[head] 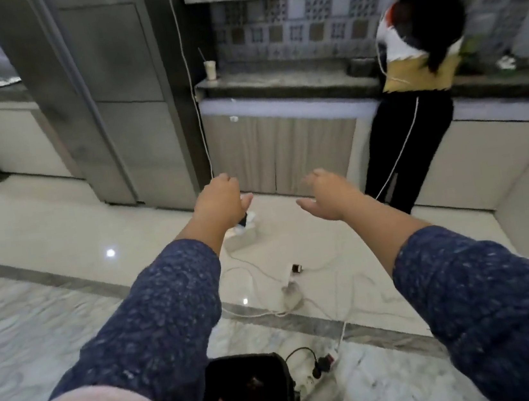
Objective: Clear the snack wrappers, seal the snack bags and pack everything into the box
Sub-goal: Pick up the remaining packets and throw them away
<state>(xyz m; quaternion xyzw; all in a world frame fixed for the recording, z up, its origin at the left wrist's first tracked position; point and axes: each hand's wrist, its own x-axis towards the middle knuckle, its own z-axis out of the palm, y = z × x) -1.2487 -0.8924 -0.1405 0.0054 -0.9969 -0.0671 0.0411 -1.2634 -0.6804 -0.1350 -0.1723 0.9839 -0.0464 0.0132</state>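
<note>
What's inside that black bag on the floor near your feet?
The black bag lies open on the marble floor. Something red and a few pale bits show inside, too blurred to name. The left sleeve covers its left side.

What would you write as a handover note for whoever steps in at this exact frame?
Left hand: stretched out in front, loosely curled, holding nothing.
Right hand: stretched out, open, fingers spread, empty.
Job's things: no snack wrappers, snack bags or packing box in view. The view shows only a glossy marble floor with white cables and a white power strip, a black pouch near the bottom edge, and another person standing at the dark stone kitchen counter.
Done: nothing can be confirmed from here.
Left: find the wrappers, bags and box; clear, seal and pack. Mind the cables underfoot.
</note>
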